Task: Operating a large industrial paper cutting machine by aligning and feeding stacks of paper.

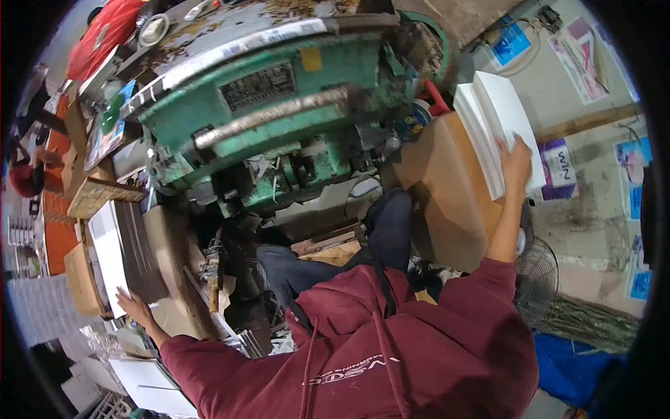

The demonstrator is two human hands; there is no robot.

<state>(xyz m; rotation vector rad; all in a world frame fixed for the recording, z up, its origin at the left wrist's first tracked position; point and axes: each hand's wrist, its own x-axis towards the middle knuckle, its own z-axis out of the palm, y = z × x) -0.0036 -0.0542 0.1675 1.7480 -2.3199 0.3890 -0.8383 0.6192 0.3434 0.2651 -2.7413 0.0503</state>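
Observation:
On the left, a tall stack of white sheets (108, 241) stands beside a brown cardboard piece. My left hand (137, 312) reaches its near corner, fingers stretched out and touching the edge of the top sheet. Over on the right, another stack of white sheets (499, 105) lies on a brown board-covered surface (447, 181), its layers fanned at the left side. My right hand (516, 165) rests on top of that stack with fingers spread. Neither hand shows anything clearly gripped. Between them, in front of my knees, stands a worn green machine (279, 105) with a metal bar (272, 115).
A fan (537, 279) stands near my right elbow. Blue sheeting (572, 370) lies behind it on the floor. Several posters hang on the right wall (586, 174). A red bag (105, 35) and a tape roll (153, 30) sit at the far left. Another person (28, 174) is farther left.

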